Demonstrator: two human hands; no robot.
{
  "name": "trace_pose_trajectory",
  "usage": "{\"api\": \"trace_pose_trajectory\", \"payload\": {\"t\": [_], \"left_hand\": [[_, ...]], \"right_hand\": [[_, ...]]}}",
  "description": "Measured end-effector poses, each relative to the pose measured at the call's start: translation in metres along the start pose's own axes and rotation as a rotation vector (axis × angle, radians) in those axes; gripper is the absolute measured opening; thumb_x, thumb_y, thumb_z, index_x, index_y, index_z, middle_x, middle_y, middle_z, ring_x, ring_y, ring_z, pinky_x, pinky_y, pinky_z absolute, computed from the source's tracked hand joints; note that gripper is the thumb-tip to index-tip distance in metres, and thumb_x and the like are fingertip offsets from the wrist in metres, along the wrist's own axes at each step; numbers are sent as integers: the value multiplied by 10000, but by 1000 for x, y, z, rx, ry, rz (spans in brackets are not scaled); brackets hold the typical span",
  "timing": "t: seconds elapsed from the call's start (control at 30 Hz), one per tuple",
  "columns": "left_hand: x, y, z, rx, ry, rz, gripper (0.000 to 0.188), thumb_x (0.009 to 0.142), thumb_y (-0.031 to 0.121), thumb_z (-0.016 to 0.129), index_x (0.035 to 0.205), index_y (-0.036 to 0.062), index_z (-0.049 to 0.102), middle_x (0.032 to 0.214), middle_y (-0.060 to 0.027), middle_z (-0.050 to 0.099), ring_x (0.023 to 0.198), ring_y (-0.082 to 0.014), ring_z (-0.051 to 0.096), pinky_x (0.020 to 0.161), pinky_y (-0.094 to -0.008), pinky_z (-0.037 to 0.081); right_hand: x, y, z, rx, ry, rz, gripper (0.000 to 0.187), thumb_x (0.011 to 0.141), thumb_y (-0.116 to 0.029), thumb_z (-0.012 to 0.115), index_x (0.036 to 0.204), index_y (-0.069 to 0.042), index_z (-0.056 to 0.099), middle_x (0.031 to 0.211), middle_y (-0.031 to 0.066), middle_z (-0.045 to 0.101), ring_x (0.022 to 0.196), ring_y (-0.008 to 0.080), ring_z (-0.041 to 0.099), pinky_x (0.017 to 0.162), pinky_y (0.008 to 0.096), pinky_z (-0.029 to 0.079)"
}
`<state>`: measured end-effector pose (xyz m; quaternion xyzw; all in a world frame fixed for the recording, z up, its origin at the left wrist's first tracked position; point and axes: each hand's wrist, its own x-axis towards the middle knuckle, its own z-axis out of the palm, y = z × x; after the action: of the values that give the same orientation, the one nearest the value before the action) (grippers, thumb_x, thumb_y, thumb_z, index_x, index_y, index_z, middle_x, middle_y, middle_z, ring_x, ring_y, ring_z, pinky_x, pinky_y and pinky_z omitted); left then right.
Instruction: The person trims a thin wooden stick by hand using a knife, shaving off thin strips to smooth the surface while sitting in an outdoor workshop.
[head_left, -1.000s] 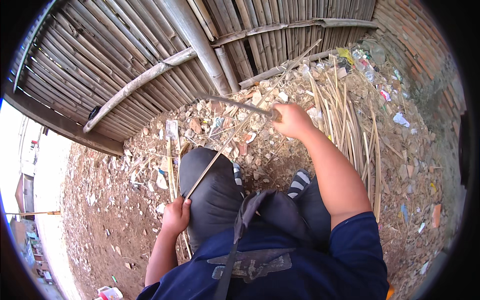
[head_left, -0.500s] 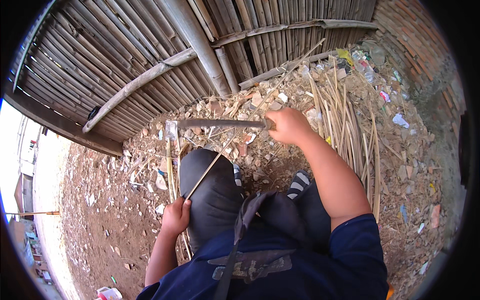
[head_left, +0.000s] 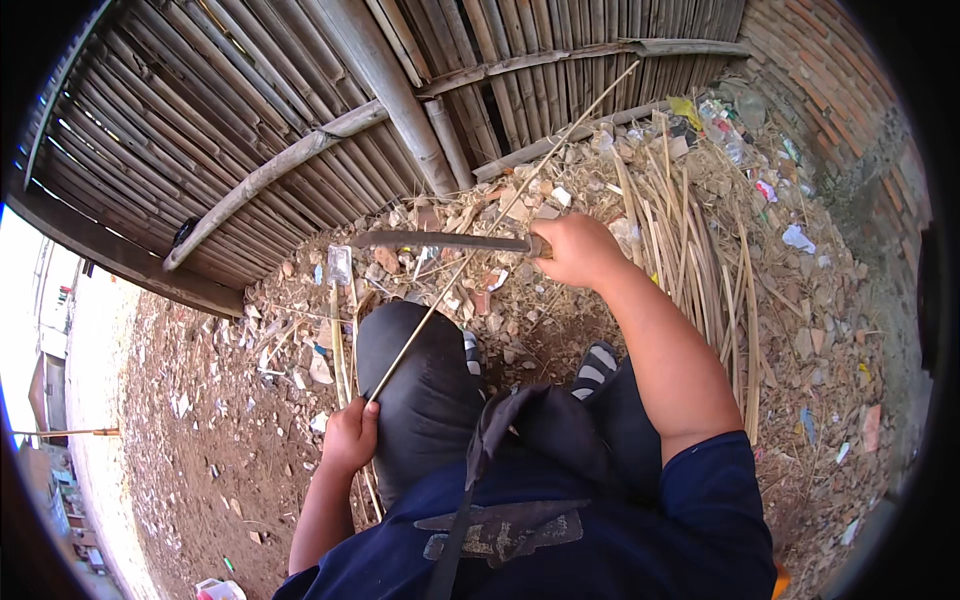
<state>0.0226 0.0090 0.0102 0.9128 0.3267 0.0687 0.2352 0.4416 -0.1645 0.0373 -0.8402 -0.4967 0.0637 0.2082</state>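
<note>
My left hand (head_left: 350, 435) is closed around the near end of a long thin bamboo strip (head_left: 418, 328), beside my left knee. From there the strip slants up and away to the right, past the knee, its far end reaching in front of the slatted wall. My right hand (head_left: 575, 250) grips the handle of a machete (head_left: 450, 240), whose long dark blade points left, nearly level. Blade and strip cross ahead of my knees; whether they touch I cannot tell.
A bundle of pale bamboo strips (head_left: 690, 250) lies on the rubble to my right. More strips (head_left: 338, 340) lie beside my left leg. Ahead stands a bamboo slat wall (head_left: 270, 110), and at the right a brick wall (head_left: 830, 75). Litter and broken stone cover the ground.
The machete has shifted slightly, its blade tilted a little and its edge turned differently. The bamboo strip's far end has moved slightly. Both hands keep their grip in nearly the same places.
</note>
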Motion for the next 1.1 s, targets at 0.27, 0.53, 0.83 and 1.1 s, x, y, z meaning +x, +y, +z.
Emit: {"api": "trace_pose_trajectory", "payload": {"t": [0.27, 0.53, 0.83, 1.1], "left_hand": [[3, 1, -3, 14, -18, -3, 374, 1036, 287, 536, 790, 6, 526, 655, -270, 588, 664, -509, 601, 593, -560, 460], [1, -4, 4, 20, -10, 0, 375, 1041, 291, 524, 799, 5, 524, 660, -267, 595, 665, -510, 603, 598, -562, 464], [7, -1, -3, 13, -38, 3, 403, 1047, 312, 520, 795, 0, 554, 671, -271, 607, 672, -503, 620, 591, -544, 475], [3, -7, -4, 10, -37, 9, 398, 1048, 308, 527, 805, -6, 566, 678, -268, 609, 663, -501, 615, 596, -543, 475]], "right_hand": [[6, 39, 7, 255, 179, 345, 259, 856, -214, 734, 1045, -41, 695, 920, 173, 725, 862, 349, 705, 787, 436, 542], [2, 18, -2, 168, 92, 208, 259, 829, -217, 741, 1023, -56, 684, 865, 162, 717, 830, 359, 704, 753, 460, 554], [2, 7, 12, 97, 6, 121, 301, 779, -235, 750, 1044, -98, 705, 851, 170, 707, 836, 383, 691, 749, 491, 551], [-9, -47, 0, -130, -80, -140, 155, 810, -219, 704, 895, -102, 649, 832, 155, 708, 837, 340, 714, 748, 497, 556]]}}
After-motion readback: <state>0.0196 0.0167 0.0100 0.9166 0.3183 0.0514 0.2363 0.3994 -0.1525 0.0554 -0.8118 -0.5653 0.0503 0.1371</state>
